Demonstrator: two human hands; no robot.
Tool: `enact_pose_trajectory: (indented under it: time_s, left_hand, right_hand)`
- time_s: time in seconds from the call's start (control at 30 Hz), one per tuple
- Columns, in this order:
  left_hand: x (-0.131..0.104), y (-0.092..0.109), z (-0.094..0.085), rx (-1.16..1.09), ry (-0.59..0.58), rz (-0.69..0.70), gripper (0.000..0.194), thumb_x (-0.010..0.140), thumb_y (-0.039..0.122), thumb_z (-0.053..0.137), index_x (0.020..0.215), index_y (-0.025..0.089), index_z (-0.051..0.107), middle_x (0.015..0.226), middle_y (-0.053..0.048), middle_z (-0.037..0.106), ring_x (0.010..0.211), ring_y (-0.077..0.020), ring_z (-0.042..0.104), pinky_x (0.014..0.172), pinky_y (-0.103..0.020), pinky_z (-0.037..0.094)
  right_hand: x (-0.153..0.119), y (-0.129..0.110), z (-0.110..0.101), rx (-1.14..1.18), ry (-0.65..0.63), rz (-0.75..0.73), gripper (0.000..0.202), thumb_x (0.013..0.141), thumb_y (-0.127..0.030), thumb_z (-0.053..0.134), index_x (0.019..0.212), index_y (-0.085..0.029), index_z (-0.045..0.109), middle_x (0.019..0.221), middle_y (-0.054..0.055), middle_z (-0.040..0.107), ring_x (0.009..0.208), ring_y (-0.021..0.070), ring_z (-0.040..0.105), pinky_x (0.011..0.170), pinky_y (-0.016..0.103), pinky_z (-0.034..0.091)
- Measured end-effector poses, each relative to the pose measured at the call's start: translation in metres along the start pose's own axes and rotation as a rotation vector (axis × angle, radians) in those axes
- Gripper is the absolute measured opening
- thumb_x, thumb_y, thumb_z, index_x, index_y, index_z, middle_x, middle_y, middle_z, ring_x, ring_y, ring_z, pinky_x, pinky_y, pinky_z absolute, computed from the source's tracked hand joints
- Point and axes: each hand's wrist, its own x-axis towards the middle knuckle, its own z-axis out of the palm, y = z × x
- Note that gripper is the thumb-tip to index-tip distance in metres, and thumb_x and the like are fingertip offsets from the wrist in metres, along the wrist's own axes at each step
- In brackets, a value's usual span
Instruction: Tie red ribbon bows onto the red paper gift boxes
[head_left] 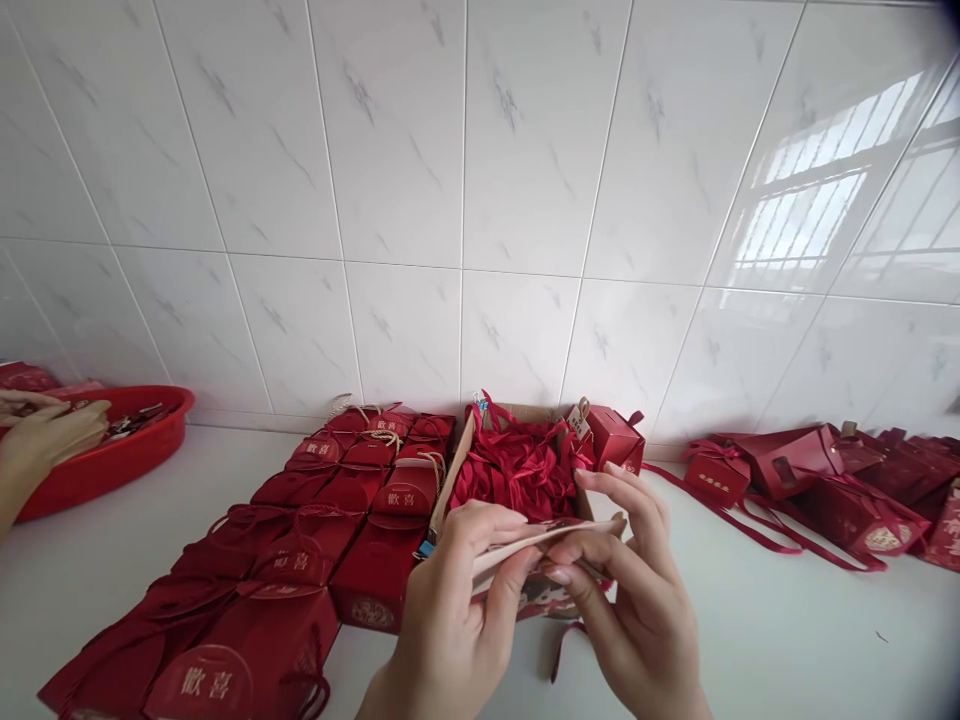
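Observation:
At the lower middle, a thin, pale folded piece (510, 548), seen nearly edge-on, is held between both hands. My left hand (465, 600) pinches its left part between thumb and fingers. The thumb and index finger of my right hand (637, 590) press on its right part, with the other fingers raised. What lies between the fingertips is too small to make out. Just behind the hands stands an open cardboard box (444, 480) filled with loose red ribbons (517, 465). My hands hide its front side partly.
Rows of red gift boxes (300, 560) fill the left of the white table (787, 640). At far left, another person's hands (52, 435) are over a red basin (142, 455). More red boxes (802, 475) and ribbons lie right. A tiled wall (405, 200) rises behind.

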Motion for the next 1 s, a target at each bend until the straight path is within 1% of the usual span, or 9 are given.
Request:
enact_pose_trajectory:
  time_s: [0.1, 0.23, 0.3, 0.37, 0.47, 0.53, 0.67, 0.83, 1.0]
  left_hand:
    - [-0.001, -0.003, -0.001, -0.004, -0.048, 0.037, 0.032, 0.084, 0.001, 0.048, 0.106, 0.024, 0.047, 0.095, -0.002, 0.058, 0.085, -0.0110, 0.066, 0.072, -0.017, 0.058]
    - [-0.002, -0.004, -0.001, -0.010, -0.097, 0.129, 0.032, 0.084, -0.002, 0.047, 0.107, 0.020, 0.046, 0.092, -0.005, 0.056, 0.084, -0.0126, 0.062, 0.071, -0.021, 0.057]
    - [-0.001, -0.003, 0.001, -0.032, -0.093, 0.205, 0.033, 0.082, -0.004, 0.047, 0.108, 0.017, 0.047, 0.090, -0.006, 0.056, 0.083, -0.0133, 0.059, 0.070, -0.022, 0.056]
    - [0.000, -0.001, 0.003, -0.072, -0.058, 0.253, 0.034, 0.080, -0.006, 0.048, 0.107, 0.014, 0.048, 0.088, -0.006, 0.056, 0.081, -0.0135, 0.057, 0.068, -0.023, 0.055]
    - [0.001, 0.000, 0.005, -0.093, 0.007, 0.284, 0.031, 0.076, -0.006, 0.055, 0.101, 0.013, 0.051, 0.084, -0.005, 0.057, 0.077, -0.0136, 0.056, 0.067, -0.026, 0.054]
    - [0.000, 0.000, 0.004, -0.068, 0.033, 0.314, 0.031, 0.075, -0.004, 0.062, 0.099, 0.013, 0.051, 0.082, -0.005, 0.059, 0.076, -0.0138, 0.056, 0.066, -0.026, 0.054]
    - [0.001, -0.002, 0.000, -0.055, 0.014, 0.387, 0.031, 0.075, -0.001, 0.066, 0.098, 0.013, 0.052, 0.077, -0.004, 0.063, 0.072, -0.0133, 0.057, 0.065, -0.026, 0.055]
    - [0.004, 0.000, -0.007, -0.076, -0.110, 0.487, 0.031, 0.075, -0.007, 0.062, 0.097, 0.013, 0.052, 0.076, -0.004, 0.067, 0.072, -0.0125, 0.056, 0.067, -0.027, 0.055]
    - [0.001, -0.002, -0.009, -0.091, -0.142, 0.479, 0.031, 0.075, -0.007, 0.061, 0.097, 0.012, 0.053, 0.074, -0.004, 0.064, 0.072, -0.0129, 0.051, 0.066, -0.028, 0.054]
  right_hand:
    - [-0.002, -0.001, 0.002, 0.008, 0.068, 0.004, 0.016, 0.083, -0.008, 0.056, 0.090, -0.022, 0.060, 0.122, 0.009, 0.045, 0.118, 0.0268, 0.039, 0.081, 0.038, 0.045]
    - [-0.006, 0.000, 0.006, 0.084, 0.189, 0.040, 0.020, 0.081, -0.008, 0.060, 0.094, -0.022, 0.060, 0.114, 0.009, 0.052, 0.112, 0.0261, 0.048, 0.086, 0.043, 0.046]
    - [-0.009, 0.000, 0.008, 0.167, 0.249, 0.154, 0.030, 0.080, -0.013, 0.065, 0.107, -0.023, 0.056, 0.109, 0.010, 0.057, 0.102, 0.0252, 0.057, 0.078, 0.040, 0.050]
    - [-0.012, 0.000, 0.008, 0.259, 0.240, 0.307, 0.043, 0.078, -0.020, 0.069, 0.118, -0.023, 0.051, 0.098, 0.009, 0.063, 0.082, 0.0218, 0.063, 0.061, 0.033, 0.052]
    - [-0.017, -0.001, 0.008, 0.355, 0.161, 0.494, 0.040, 0.076, -0.030, 0.072, 0.111, -0.021, 0.054, 0.079, 0.004, 0.065, 0.051, 0.0141, 0.055, 0.042, 0.025, 0.043]
    - [-0.019, -0.003, 0.009, 0.402, 0.163, 0.581, 0.031, 0.076, -0.033, 0.073, 0.101, -0.022, 0.057, 0.075, 0.002, 0.064, 0.046, 0.0109, 0.050, 0.038, 0.022, 0.037]
    - [-0.014, -0.006, 0.006, 0.558, 0.167, 0.585, 0.024, 0.072, -0.031, 0.076, 0.088, -0.024, 0.059, 0.082, 0.001, 0.059, 0.060, 0.0105, 0.054, 0.047, 0.018, 0.042]
    - [-0.003, -0.005, -0.006, 0.751, -0.074, 0.542, 0.021, 0.074, -0.036, 0.074, 0.088, -0.026, 0.062, 0.092, 0.001, 0.052, 0.083, 0.0140, 0.055, 0.066, 0.020, 0.048]
    - [-0.002, 0.009, -0.022, 0.586, -0.191, 0.438, 0.037, 0.073, -0.050, 0.070, 0.102, -0.031, 0.058, 0.108, 0.002, 0.052, 0.100, 0.0182, 0.053, 0.078, 0.023, 0.047]
